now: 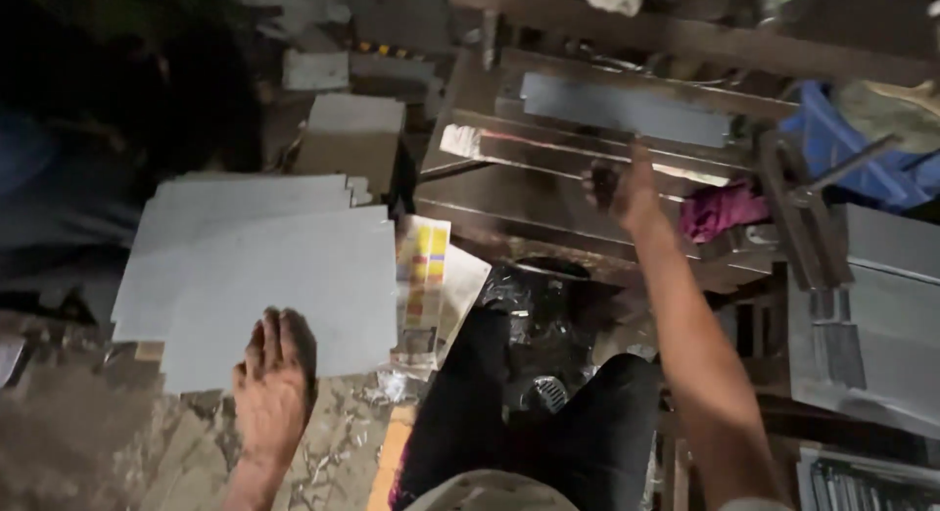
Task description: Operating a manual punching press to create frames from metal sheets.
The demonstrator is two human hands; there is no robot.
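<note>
My left hand [274, 374] lies flat, fingers together, on the near edge of the top grey metal sheet [294, 276] of a stack on the floor at my left. My right hand [619, 186] reaches forward over a dark metal workbench [509, 198], fingers curled near a shiny metal strip [548, 151]; whether it grips the strip is unclear. A longer grey flat bar [627, 110] lies just beyond it on the bench. My dark-trousered legs [548, 423] are below.
More grey sheets [196, 217] lie under the top one. Coloured printed paper [423, 266] sits beside the stack. A pink rag [720, 209], a blue container [842, 149] and grey metal panels [881, 315] are at the right. A grey block [354, 129] stands behind the stack.
</note>
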